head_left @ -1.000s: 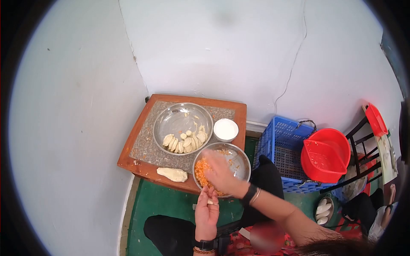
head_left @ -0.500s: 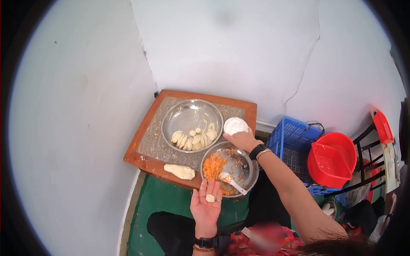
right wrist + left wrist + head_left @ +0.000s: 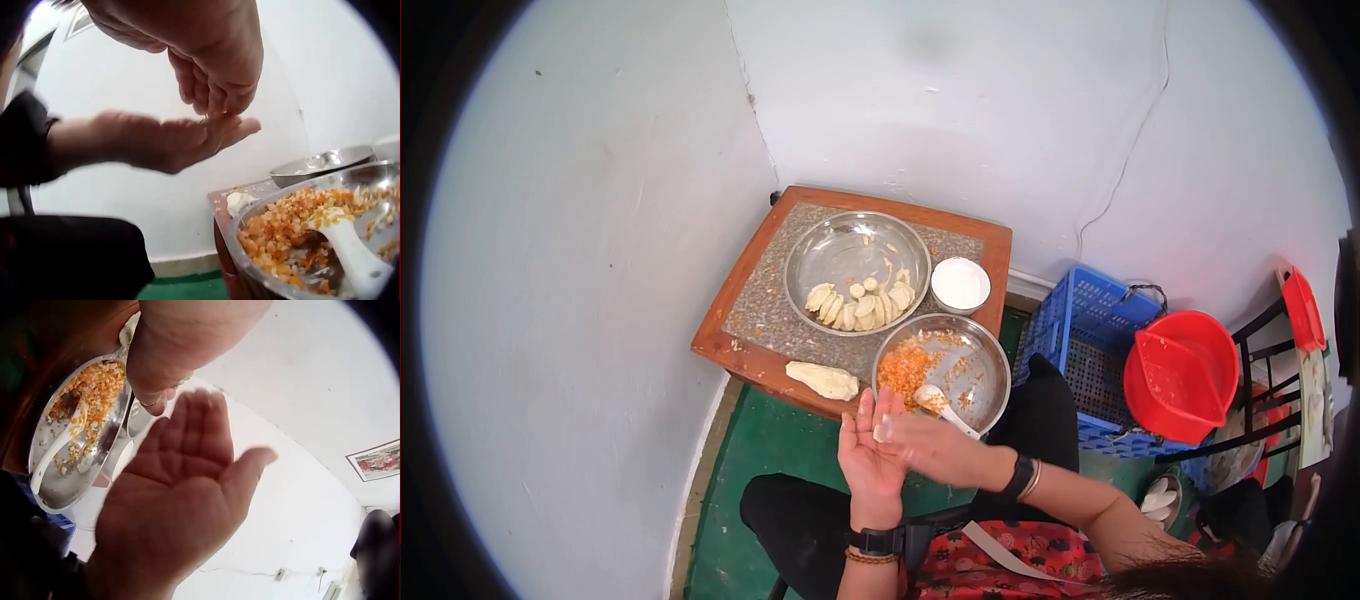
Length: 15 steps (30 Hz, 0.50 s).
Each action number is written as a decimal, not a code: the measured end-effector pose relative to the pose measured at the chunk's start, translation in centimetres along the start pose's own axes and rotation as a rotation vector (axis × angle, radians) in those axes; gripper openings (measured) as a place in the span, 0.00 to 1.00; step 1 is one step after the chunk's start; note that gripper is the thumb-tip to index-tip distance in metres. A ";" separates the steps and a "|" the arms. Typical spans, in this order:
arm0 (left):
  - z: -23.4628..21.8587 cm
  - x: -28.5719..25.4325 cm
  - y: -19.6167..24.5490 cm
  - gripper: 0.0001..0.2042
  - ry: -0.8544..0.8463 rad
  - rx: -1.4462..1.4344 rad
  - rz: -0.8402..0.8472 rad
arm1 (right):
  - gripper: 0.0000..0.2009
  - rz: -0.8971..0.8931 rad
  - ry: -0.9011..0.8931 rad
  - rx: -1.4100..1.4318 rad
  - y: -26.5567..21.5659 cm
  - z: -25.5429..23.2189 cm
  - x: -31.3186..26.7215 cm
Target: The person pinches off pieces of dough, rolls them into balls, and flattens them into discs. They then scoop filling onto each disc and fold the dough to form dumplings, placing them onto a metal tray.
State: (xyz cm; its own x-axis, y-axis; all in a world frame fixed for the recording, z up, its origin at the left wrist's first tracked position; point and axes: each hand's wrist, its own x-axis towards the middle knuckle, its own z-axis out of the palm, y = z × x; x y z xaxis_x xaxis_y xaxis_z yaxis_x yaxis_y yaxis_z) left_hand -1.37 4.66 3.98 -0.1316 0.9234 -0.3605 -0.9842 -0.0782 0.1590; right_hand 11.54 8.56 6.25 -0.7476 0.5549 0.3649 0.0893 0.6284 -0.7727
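My left hand (image 3: 870, 460) lies palm up with its fingers straight, and a small pale dough piece (image 3: 883, 432) rests on them. From above, my right hand (image 3: 945, 450) reaches over with bent fingers, their tips right at the left fingers in the right wrist view. Most of the dough is hidden there, and I cannot tell whether the right fingers pinch it. Just ahead stands a metal basin (image 3: 988, 368) of chopped orange and white filling (image 3: 905, 365), with a white spoon (image 3: 356, 256) leaning in it.
Half-moon dumplings (image 3: 865, 312) and small dough balls sit in a round metal tray (image 3: 830, 250). Beside it is a bowl (image 3: 956, 309) of white powder. A dough roll (image 3: 823, 380) lies on the wooden table's edge. A blue crate (image 3: 1090, 320) and red basin (image 3: 1180, 375) stand right.
My right hand left the filling basin, dipped into the powder bowl, then came back over the left palm. The left hand turned up and opened, with the dough piece on its fingers.
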 end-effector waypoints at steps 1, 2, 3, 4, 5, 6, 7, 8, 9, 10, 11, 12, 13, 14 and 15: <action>0.3 -0.3 0.0 0.23 0.016 0.045 0.017 | 0.14 -0.045 0.014 -0.048 -0.5 0.7 -0.6; 0.5 -0.5 0.1 0.23 0.032 0.088 0.037 | 0.14 -0.093 0.025 -0.094 -1.0 1.2 -1.0; 0.3 -0.6 0.3 0.23 0.043 0.118 0.049 | 0.14 -0.141 0.035 -0.140 -1.5 1.5 -1.3; -0.1 -0.5 0.4 0.23 0.053 0.146 0.058 | 0.15 -0.060 0.001 -0.008 -1.8 1.4 -1.6; -0.3 -0.6 0.4 0.22 0.064 0.173 0.063 | 0.15 -0.043 0.015 0.015 -1.9 1.3 -1.7; -0.3 -0.9 0.3 0.22 0.064 0.160 0.067 | 0.15 -0.025 0.030 0.036 -2.1 0.7 -1.4; -0.1 -1.1 0.3 0.22 0.062 0.147 0.069 | 0.15 -0.007 0.046 0.056 -2.4 0.1 -1.1; 0.0 -1.2 0.3 0.22 0.059 0.134 0.072 | 0.15 0.041 0.073 0.107 -2.8 -0.2 -0.7; -0.1 -1.3 0.2 0.23 0.032 0.139 0.060 | 0.17 0.031 0.047 0.045 -2.7 0.1 -0.4; -0.4 -1.3 0.1 0.23 0.005 0.144 0.049 | 0.18 0.019 0.021 -0.017 -2.3 0.7 0.0; -0.6 -1.4 0.0 0.24 -0.022 0.151 0.038 | 0.19 0.007 -0.004 -0.078 -2.0 1.0 0.3; -0.4 -1.6 0.0 0.25 -0.028 0.157 0.028 | 0.21 -0.014 -0.039 -0.156 -2.2 1.3 0.1; -0.3 -1.8 0.0 0.26 -0.033 0.164 0.022 | 0.23 -0.039 -0.074 -0.232 -2.4 2.1 -0.3; -0.2 -1.9 0.2 0.27 -0.038 0.169 0.018 | 0.24 -0.066 -0.111 -0.309 -2.7 2.9 -0.7; -0.7 -2.1 0.5 0.28 -0.052 0.154 0.031 | 0.25 -0.072 -0.101 -0.250 -3.1 3.7 -1.3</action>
State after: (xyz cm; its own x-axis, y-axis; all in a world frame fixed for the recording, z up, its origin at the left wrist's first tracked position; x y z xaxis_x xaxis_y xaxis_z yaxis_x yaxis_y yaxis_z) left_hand -1.62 2.41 4.17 -0.1511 0.9401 -0.3056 -0.9494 -0.0519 0.3098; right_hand 9.78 3.84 6.27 -0.8183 0.4552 0.3509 0.1842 0.7860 -0.5901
